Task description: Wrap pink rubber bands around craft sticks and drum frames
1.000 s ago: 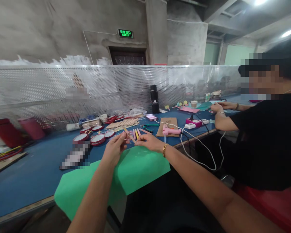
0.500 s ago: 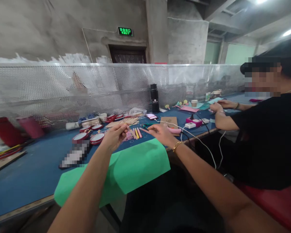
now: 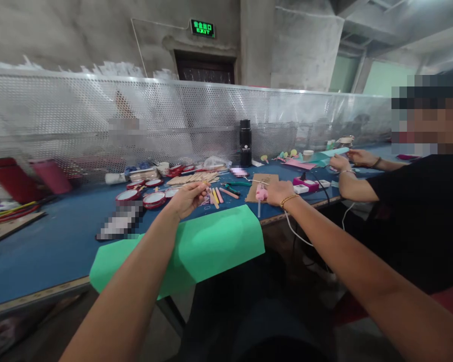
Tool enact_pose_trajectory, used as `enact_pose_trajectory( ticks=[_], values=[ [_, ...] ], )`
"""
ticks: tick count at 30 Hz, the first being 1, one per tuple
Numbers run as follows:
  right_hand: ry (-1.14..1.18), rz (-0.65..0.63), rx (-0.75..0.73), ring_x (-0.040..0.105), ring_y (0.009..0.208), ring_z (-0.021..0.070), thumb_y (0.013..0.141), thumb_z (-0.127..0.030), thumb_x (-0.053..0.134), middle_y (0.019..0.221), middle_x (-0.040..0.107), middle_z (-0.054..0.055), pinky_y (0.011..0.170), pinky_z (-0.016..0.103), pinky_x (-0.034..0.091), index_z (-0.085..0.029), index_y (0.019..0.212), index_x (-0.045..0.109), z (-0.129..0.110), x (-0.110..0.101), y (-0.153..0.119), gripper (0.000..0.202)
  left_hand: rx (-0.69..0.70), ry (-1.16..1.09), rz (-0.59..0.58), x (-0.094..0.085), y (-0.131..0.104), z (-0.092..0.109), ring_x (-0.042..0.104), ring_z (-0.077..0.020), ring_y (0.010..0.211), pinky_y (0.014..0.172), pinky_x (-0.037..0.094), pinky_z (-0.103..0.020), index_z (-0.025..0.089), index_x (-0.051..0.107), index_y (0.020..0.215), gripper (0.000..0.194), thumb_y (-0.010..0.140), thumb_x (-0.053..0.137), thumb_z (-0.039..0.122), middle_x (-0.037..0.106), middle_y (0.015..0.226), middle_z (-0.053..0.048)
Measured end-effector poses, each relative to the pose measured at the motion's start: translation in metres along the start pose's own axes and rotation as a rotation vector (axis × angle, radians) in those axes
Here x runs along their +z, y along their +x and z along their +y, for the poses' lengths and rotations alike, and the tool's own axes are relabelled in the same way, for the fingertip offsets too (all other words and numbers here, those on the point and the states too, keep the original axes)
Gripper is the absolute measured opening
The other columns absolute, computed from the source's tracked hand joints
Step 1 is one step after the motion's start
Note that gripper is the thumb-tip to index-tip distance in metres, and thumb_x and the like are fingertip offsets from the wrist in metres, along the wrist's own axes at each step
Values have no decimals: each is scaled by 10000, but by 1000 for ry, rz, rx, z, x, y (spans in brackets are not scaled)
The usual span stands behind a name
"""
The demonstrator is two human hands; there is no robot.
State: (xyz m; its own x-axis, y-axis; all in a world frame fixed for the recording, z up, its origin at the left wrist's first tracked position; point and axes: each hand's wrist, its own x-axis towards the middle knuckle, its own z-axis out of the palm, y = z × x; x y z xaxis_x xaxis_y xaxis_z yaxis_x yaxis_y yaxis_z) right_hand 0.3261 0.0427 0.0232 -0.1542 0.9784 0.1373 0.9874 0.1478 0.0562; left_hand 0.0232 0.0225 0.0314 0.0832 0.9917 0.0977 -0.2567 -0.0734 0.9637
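Observation:
My left hand (image 3: 191,198) is closed in a pinch on a slim wooden craft stick (image 3: 214,200), whose lower end points down below the fingertips. Over to the right, my right hand (image 3: 280,193) is wrapped around a pink hot glue gun (image 3: 261,191); a pale glue stick (image 3: 259,209) juts from it towards me. The gun is above a brown cardboard piece (image 3: 254,187). Pink and yellow coloured sticks (image 3: 219,195) lie between my hands, beside small pink loops. A green sheet (image 3: 211,246) hangs over the table's front edge beneath my left forearm.
Behind the sticks are green-handled pliers (image 3: 236,184), a pile of wooden sticks (image 3: 196,178) and a black bottle (image 3: 245,143). Red-rimmed round tins (image 3: 154,200) and a phone (image 3: 121,222) sit left. A co-worker's hands (image 3: 349,161) hold teal paper at right, near a power strip (image 3: 305,187).
My right hand has moved right, from a pink stick to the glue gun, and closed on it. That stick now lies on the table. My left hand keeps its pinch; the view has shifted.

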Motion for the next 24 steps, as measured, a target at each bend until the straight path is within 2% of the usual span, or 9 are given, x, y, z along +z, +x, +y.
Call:
enact_pose_trajectory(
  ticks=[3,6,8,10,11,13,16,20,24],
  values=[
    [11,27,5,626,1167,363,808,-526,724,1219,686,229,922,434,459,-127,1186,713,3,-4,1,550,6,-1,7,-2,1,0,553,-31,487,455,480,-78,101,720,824,84,880,670,66,596,606,11],
    [143,216,-16,631,1119,353,802,-454,731,1181,673,211,908,421,472,-141,1162,708,7,-9,-5,477,13,-9,-6,-2,2,1,549,-29,482,453,470,-78,102,712,813,74,878,682,85,598,609,11],
    [358,345,-64,627,1069,321,802,-370,719,1111,672,184,894,402,473,-142,1094,707,6,-9,-13,370,19,-12,-22,-2,2,1,554,-28,485,464,478,-83,104,709,817,52,868,701,96,618,634,2],
    [719,394,-159,616,1001,273,798,-361,717,1052,668,146,854,374,479,-142,1043,687,0,-6,-23,330,19,-11,-36,-2,1,1,553,-29,482,465,482,-86,106,711,827,30,856,720,106,624,642,1],
    [945,378,-220,611,947,240,796,-389,722,1036,665,122,814,352,485,-150,1036,672,-6,-2,-30,343,15,-10,-45,-2,1,1,553,-31,482,461,481,-88,105,713,833,24,852,726,110,621,636,2],
    [1412,218,-374,601,840,185,842,-488,679,1019,661,85,710,312,483,-181,1107,640,-24,7,-44,407,3,-9,-63,-2,-1,1,558,-37,487,454,479,-90,100,721,838,17,846,733,110,615,624,1],
    [1788,22,-482,558,718,127,871,-583,643,1030,641,67,620,284,456,-199,1086,645,-57,22,-60,440,-18,-6,-97,-2,-3,1,573,-42,510,471,493,-93,86,731,844,16,834,741,94,618,628,-4],
    [1870,-1,-515,501,629,93,893,-647,600,1006,630,53,582,281,444,-204,1098,657,-83,34,-65,491,-30,-31,-101,-5,-2,2,571,-37,511,487,502,-95,87,726,850,29,829,747,91,631,651,-7],
    [1810,-13,-556,554,700,119,913,-674,547,999,633,65,599,283,433,-188,1130,662,-85,38,-65,545,11,-63,-66,-9,0,3,589,-36,530,498,505,-89,96,711,850,22,845,732,96,636,672,-2]
  ],
)
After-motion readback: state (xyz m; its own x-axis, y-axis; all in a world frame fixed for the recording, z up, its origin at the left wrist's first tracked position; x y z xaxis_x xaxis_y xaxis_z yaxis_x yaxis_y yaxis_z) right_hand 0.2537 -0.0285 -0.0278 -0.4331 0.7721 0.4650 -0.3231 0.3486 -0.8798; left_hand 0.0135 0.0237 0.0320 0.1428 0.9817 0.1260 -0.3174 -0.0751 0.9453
